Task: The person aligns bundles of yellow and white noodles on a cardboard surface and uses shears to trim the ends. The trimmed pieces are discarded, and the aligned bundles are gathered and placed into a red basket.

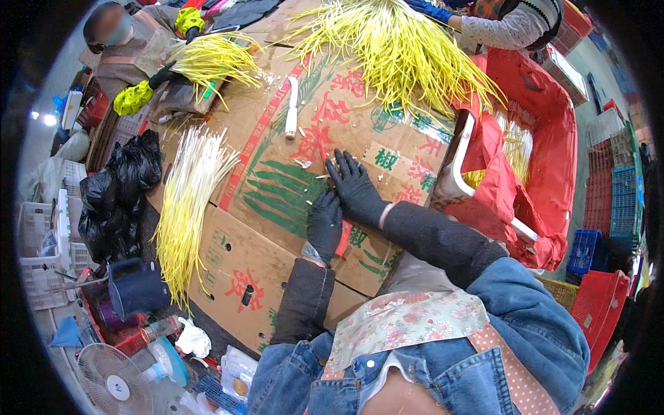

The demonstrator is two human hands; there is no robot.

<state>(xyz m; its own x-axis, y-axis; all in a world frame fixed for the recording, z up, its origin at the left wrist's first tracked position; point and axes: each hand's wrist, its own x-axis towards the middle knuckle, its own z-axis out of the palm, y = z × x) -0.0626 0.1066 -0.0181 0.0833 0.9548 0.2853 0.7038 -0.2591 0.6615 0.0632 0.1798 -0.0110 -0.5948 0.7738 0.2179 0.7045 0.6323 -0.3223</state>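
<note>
My left hand (pixel 324 223), in a black glove, rests on the cardboard-covered work surface (pixel 249 228) over a narrow red strip (pixel 343 239). Its curled fingertips hide any grip. My right hand (pixel 357 189), gloved alike, lies just above and to its right, fingers spread against the upper part of the strip. Beyond the hands lies a white-handled knife (pixel 291 116). A bunch of yellow blanched chives (pixel 194 207) with white ends lies to the left. At the top spreads a large loose pile of chives (pixel 394 52). Small white scraps dot the cardboard.
At the right stands a white-rimmed container (pixel 461 161) with red lining (pixel 555 129) and chives inside. A co-worker's yellow-cuffed, gloved hands hold chives (pixel 220 59) at the upper left; another person's sleeve (pixel 495 31) is upper right. Black plastic bags (pixel 119 192) and a fan (pixel 116 386) are left.
</note>
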